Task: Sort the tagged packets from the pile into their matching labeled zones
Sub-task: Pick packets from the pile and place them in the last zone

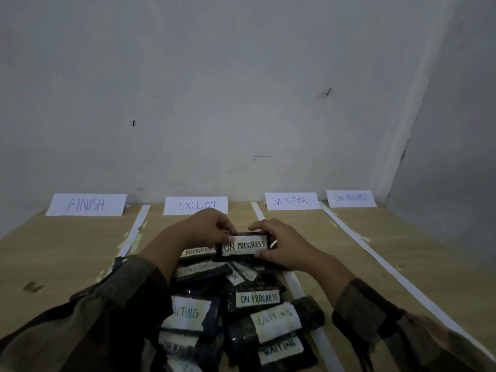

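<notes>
The ON PROGRESS packet [244, 247], a dark pouch w/ a white tag, is held level at the far edge of the pile [236, 312], tag facing us. At its 9 o'clock the left hand [206, 226] pinches the left end, thumb on the tag's corner and fingers curled over the top edge. At 3 o'clock the right hand [279, 245] grips the right end, thumb by the lower corner. So both hands grasp this one packet. We can't tell if it touches the pouches under it. At 6 o'clock the pile spreads toward us: dark pouches overlapping, incl. a 2nd ON PROGRESS tag [259, 298] and a WAITING tag [273, 319]; other tags are partly covered. The pile lies on the tan table [53, 259], its right side over the middle strip [298, 288]. The left strip [134, 234] runs at 9 o'clock and the right strip [375, 259] at 3 o'clock. Four cards stand along the grey wall [241, 89]: FINISH card [86, 204] at 10 o'clock, EXCLUDED card [197, 205] at 12 w/ its lower edge behind the left hand, WAITING card [292, 201] at 1, ON PROGRESS card [351, 198] at 2. Dark patterned sleeves [107, 312] enter at 7 and 5 o'clock.
</notes>
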Tool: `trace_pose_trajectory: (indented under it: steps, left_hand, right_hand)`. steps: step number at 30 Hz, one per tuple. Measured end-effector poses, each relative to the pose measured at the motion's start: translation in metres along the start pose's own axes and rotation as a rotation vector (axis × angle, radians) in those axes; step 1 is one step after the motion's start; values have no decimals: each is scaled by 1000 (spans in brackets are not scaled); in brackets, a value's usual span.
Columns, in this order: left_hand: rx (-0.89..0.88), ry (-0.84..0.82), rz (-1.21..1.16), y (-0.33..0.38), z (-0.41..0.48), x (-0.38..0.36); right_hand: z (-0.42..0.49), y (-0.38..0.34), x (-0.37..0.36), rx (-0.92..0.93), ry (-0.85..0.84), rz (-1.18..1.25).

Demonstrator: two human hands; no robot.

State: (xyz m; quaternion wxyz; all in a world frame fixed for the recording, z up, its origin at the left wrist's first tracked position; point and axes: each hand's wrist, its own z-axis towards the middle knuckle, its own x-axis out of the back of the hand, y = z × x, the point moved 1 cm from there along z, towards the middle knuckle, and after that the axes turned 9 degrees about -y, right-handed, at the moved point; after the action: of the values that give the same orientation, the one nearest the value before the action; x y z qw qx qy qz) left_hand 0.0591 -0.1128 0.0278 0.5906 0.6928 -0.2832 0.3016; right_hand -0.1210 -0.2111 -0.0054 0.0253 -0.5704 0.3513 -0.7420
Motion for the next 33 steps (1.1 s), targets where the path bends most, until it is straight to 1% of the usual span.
trace_pose_trajectory:
  steps: [4,8,13,18,20,27,33]
  left_hand:
    - [21,13,-89,-3,12,5]
    - [9,20,-100,-5,20,3]
    - [10,-27,-70,-3,29,6]
    - [-5,-46,-59,7,45,16]
    - [-20,-29,-13,12,55,19]
    - [-79,55,332,45,109,7]
    - [-118,62,405,70,165,-33]
  right_hand:
    - [8,8,4,45,14,-119]
    - [15,15,3,85,99,-269]
    - [26,23,4,71,111,-256]
    - [31,33,12,74,169,-327]
    - [31,43,21,48,193,-340]
    - [11,102,68,-152,229,-341]
    - [-8,166,113,-333,228,-360]
